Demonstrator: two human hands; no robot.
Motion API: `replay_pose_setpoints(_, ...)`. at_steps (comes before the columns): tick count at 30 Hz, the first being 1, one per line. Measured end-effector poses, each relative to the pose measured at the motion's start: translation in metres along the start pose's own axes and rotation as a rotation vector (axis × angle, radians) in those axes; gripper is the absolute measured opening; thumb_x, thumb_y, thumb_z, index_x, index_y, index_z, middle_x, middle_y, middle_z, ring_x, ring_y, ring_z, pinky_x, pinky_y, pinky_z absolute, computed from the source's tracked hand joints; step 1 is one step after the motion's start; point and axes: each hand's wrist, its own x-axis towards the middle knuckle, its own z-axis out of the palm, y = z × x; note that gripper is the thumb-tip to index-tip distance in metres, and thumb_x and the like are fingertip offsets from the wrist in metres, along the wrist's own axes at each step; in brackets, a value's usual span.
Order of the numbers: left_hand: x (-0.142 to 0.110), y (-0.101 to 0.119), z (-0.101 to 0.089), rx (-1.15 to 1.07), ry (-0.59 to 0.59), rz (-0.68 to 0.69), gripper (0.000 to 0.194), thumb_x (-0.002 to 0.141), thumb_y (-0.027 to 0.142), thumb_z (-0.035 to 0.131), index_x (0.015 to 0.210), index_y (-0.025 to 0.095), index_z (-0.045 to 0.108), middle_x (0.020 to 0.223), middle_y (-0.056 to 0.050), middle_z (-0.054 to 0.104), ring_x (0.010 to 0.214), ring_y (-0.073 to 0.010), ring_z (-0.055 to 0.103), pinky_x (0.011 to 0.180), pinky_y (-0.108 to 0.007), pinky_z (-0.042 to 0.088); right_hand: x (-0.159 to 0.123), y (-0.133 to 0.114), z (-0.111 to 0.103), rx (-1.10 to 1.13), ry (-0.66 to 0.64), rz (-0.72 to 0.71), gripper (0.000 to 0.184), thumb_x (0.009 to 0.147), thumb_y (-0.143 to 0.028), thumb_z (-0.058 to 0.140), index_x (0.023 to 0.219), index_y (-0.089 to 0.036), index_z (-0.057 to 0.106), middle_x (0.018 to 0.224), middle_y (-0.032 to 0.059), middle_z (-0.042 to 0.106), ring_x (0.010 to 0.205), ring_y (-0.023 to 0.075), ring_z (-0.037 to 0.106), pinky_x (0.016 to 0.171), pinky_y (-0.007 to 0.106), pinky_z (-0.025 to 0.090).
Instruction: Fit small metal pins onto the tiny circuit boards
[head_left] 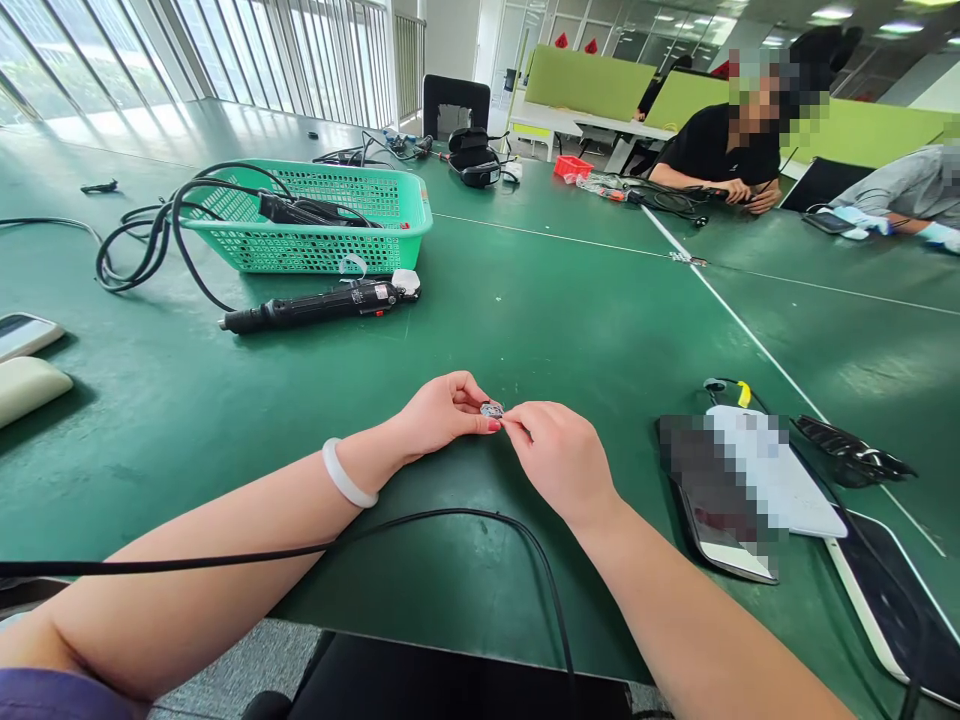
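Note:
My left hand [444,415] is closed around a small silvery part [491,410], pinching it between thumb and fingers just above the green tabletop [480,330]. What kind of part it is, I cannot make out at this size. From the other side my right hand [561,455] meets it, thumb and forefinger pressed together at its right edge. Whether those right fingertips grip a separate tiny piece is hidden. Beyond the hands, to the left, a black electric screwdriver [319,304] lies on its side before a green plastic basket [315,245].
Black cables [139,245] loop out of the basket. At the right lie a dark phone [724,520], another phone [900,600] and sunglasses [851,450]. A black cable [450,513] crosses over my left forearm. Two people sit at the far right.

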Motion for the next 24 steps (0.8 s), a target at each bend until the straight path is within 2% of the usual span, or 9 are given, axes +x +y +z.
replay_pose_setpoints(9,-0.0006,0.0016,-0.0008,0.014,-0.003,-0.035,0.026,0.065,0.010,0.074,0.076,0.013,0.051,0.076,-0.004,0.069,0.071,-0.0099,0.064,0.074,-0.029,0.049,0.0009,0.0015,0.0005,0.052,0.039,-0.007,0.018,0.089,-0.019,0.051,0.077,-0.018,0.064,0.075,0.0011,0.070,0.068,0.0140,0.060,0.064,0.028,0.046)
replay_pose_setpoints(16,0.0002,-0.0007,-0.0021,-0.006,-0.019,-0.013,0.028,0.063,0.006,0.074,0.080,0.012,0.053,0.079,-0.004,0.070,0.073,-0.0098,0.064,0.078,-0.030,0.049,0.0022,0.0040,0.0025,0.081,0.062,-0.008,0.015,0.087,-0.018,0.054,0.075,-0.018,0.064,0.075,0.0001,0.070,0.068,0.0131,0.061,0.064,0.026,0.047)
replay_pose_setpoints(24,0.0007,-0.0025,-0.0027,-0.102,-0.027,0.010,0.028,0.065,0.012,0.076,0.080,0.011,0.052,0.078,-0.004,0.069,0.072,-0.0093,0.064,0.073,-0.028,0.050,0.0035,-0.0012,0.0031,0.111,0.115,0.001,0.013,0.086,-0.018,0.056,0.076,-0.018,0.064,0.074,0.0011,0.070,0.068,0.0134,0.062,0.065,0.027,0.049)
